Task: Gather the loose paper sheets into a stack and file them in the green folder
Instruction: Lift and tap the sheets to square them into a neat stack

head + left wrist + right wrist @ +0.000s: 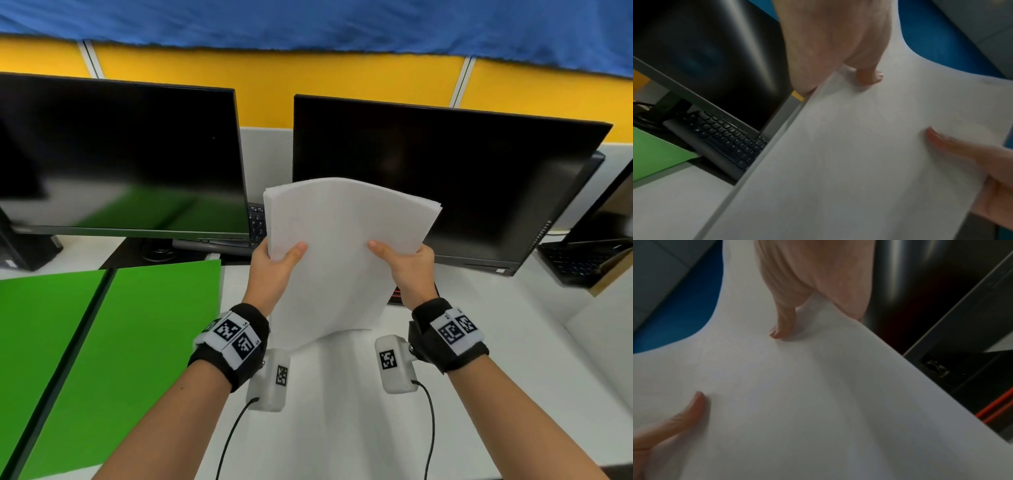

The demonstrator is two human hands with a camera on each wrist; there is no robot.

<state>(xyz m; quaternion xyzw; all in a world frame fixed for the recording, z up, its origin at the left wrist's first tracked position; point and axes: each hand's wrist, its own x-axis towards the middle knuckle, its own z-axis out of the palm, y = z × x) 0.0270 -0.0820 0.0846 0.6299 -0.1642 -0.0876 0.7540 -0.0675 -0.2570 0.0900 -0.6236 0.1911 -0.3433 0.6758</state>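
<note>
A stack of white paper sheets [342, 246] stands nearly upright in the head view, bowed, with its lower edge down at the white desk [342, 411]. My left hand [279, 265] grips the stack's left edge, thumb on the front face. My right hand [406, 265] grips the right edge the same way. The fingers behind the sheets are hidden. In the left wrist view the paper [838, 162] fills the frame under my left thumb [869, 76]. In the right wrist view the paper [818, 402] lies under my right thumb [785, 327]. The green folder [120, 342] lies open flat to the left.
Two dark monitors [120, 154] [445, 178] stand close behind the paper. A black keyboard [725, 138] lies under the left monitor. An open laptop [582, 253] sits at the far right, beside a white partition wall [599, 342].
</note>
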